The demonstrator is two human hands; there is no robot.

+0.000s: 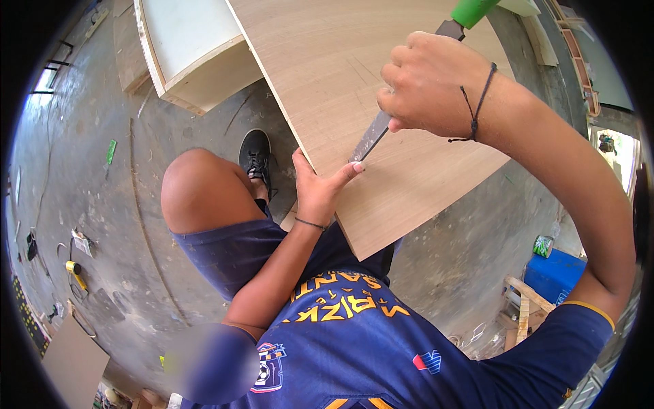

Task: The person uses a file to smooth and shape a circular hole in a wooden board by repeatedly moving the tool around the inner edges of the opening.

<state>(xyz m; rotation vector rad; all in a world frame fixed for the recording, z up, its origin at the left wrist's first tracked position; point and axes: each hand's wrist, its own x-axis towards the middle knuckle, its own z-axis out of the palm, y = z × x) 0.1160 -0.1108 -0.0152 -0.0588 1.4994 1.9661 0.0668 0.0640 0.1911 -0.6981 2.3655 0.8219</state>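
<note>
A pale wood-grain board [409, 191] lies in front of me, one corner pointing toward my body. My right hand [432, 85] is closed round a long flat metal file [372, 138] with a green handle [471, 11] sticking out beyond the fist. The file slants across the board's top, its far end low beside my left thumb. At the board's left edge, my left hand [319, 187] grips the board, thumb on top and a finger along the side. Its other fingers are hidden, and I cannot tell whether the thumb touches the file.
A white-lined wooden drawer-like box [211, 78] stands to the left of the board. On the concrete floor [116, 225] lie a yellow-and-black tool [75, 274] and a green-handled item [111, 151]. A blue box [553, 274] with a green roll [543, 245] stands at right, beside wood scraps [524, 310].
</note>
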